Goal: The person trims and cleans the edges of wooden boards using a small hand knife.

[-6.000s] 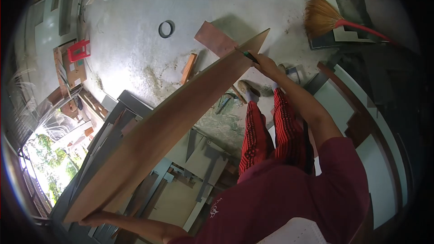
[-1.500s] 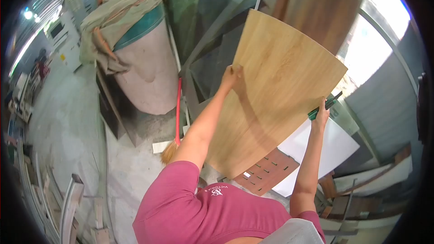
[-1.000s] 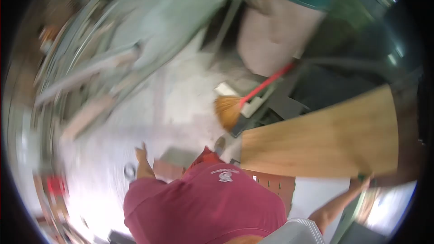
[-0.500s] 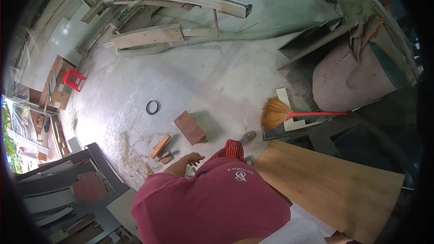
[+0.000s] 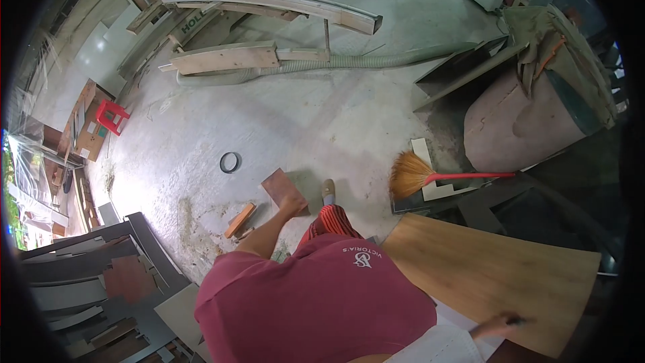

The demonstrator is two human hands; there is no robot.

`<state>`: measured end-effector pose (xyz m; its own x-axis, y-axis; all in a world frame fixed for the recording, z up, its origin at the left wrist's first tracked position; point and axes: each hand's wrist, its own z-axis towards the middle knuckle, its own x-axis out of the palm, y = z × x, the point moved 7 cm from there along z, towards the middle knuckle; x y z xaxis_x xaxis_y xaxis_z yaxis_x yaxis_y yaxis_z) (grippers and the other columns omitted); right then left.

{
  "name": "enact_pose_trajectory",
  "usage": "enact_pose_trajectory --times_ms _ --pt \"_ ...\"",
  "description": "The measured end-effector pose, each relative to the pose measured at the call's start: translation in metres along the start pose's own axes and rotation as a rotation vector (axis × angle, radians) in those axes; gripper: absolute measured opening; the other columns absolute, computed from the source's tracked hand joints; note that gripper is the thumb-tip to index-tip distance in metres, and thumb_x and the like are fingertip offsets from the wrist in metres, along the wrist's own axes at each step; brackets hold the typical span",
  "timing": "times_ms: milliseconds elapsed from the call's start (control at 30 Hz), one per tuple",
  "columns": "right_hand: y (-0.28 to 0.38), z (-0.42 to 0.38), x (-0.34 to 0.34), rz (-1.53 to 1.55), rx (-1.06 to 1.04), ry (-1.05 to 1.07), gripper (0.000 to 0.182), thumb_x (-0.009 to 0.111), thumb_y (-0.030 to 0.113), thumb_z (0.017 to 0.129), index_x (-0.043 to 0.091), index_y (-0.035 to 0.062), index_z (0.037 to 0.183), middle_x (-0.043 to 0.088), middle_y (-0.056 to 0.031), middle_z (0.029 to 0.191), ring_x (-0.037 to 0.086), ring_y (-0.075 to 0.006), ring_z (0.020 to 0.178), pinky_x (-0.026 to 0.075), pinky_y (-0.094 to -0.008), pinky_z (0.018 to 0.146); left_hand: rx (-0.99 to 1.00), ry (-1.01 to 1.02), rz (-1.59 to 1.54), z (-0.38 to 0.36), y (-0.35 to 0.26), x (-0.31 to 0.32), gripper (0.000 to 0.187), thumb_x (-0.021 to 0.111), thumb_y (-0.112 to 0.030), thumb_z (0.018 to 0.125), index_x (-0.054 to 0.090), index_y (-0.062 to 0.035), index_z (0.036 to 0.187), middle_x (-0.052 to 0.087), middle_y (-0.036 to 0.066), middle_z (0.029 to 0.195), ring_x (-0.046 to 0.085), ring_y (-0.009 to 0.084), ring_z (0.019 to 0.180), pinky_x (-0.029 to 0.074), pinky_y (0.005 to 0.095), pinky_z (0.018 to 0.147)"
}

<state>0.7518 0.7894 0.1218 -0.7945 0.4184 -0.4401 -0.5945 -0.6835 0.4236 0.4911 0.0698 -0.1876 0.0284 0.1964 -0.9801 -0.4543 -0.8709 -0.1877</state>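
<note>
My left hand [image 5: 291, 206] is stretched forward, overlapping the near end of a reddish-brown block [image 5: 276, 185] on the floor. Its fingers blend into the block's colour, and I cannot tell whether they are closed. Out to the side, my right hand [image 5: 498, 326] is closed around a small dark object [image 5: 516, 321], above a large wood-grain board [image 5: 484, 262]. Motion blurs that hand slightly. Left of the block lie an orange-brown wood piece [image 5: 240, 220] and a black ring [image 5: 230, 162], perhaps a roll of edging.
A straw broom [image 5: 411, 176] with a red handle lies at the right, below a large grey sack [image 5: 521, 124]. A ridged hose [image 5: 322, 65] and long beams [image 5: 282, 1] cross the back. Sheet offcuts [image 5: 74, 289] are stacked at lower left; a red stool [image 5: 112, 117] stands farther back.
My left hand has swung forward over the block. My right hand with the dark object has come into view over the board. One foot has moved forward and left.
</note>
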Motion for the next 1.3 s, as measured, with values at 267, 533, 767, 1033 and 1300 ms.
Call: enact_pose_trajectory --times_ms 267,533,767,1033,1300 --pt "0.348 -0.239 0.151 0.709 0.218 1.251 0.034 0.049 0.026 0.086 0.050 0.0015 0.109 0.051 -0.0076 0.088 0.047 -0.0153 0.076 0.037 -0.0264 0.067 -0.818 0.331 -1.600 0.214 -0.138 -0.058 0.062 0.035 -0.062 0.081 0.061 -0.0051 0.077 0.061 0.010 0.076 0.056 0.0215 0.068 0.042 0.0394 0.066" --pt "0.582 -0.346 0.221 1.003 0.266 1.776 0.035 0.047 0.025 0.086 0.047 -0.0041 0.106 0.055 -0.0100 0.088 0.053 -0.0164 0.079 0.043 -0.0265 0.069 -1.083 0.518 -2.425 0.255 -0.038 -0.108 0.057 0.034 -0.055 0.084 0.037 -0.0158 0.127 0.039 0.011 0.127 0.038 0.0283 0.116 0.022 0.0513 0.096" --pt "0.552 -0.461 0.361 0.646 0.413 2.185 0.029 0.047 0.032 0.086 0.048 0.0051 0.076 0.051 -0.0048 0.067 0.049 -0.0125 0.058 0.039 -0.0276 0.051 -1.191 -0.645 -2.173 0.086 0.263 -0.088 0.042 0.039 -0.033 0.087 0.037 -0.0095 0.121 0.042 0.011 0.122 0.047 0.0307 0.105 0.037 0.0406 0.086" --pt "0.680 -0.525 0.415 0.266 -0.145 2.240 0.026 0.047 0.029 0.085 0.047 0.0036 0.080 0.050 -0.0057 0.065 0.049 -0.0132 0.054 0.040 -0.0283 0.048 -1.983 -1.289 -1.762 -0.142 0.228 -0.044 0.038 0.050 -0.027 0.082 0.041 -0.0021 0.108 0.046 0.015 0.114 0.058 0.0311 0.078 0.048 0.0369 0.058" --pt "0.837 -0.614 0.461 0.137 -0.512 2.365 0.024 0.048 0.026 0.085 0.046 0.0021 0.083 0.049 -0.0065 0.062 0.049 -0.0139 0.051 0.040 -0.0289 0.046 -2.630 -0.580 -1.258 -0.127 0.155 0.079 0.036 0.051 -0.022 0.074 0.052 0.0134 0.081 0.058 0.023 0.070 0.060 0.0353 0.062 0.050 0.0395 0.048"
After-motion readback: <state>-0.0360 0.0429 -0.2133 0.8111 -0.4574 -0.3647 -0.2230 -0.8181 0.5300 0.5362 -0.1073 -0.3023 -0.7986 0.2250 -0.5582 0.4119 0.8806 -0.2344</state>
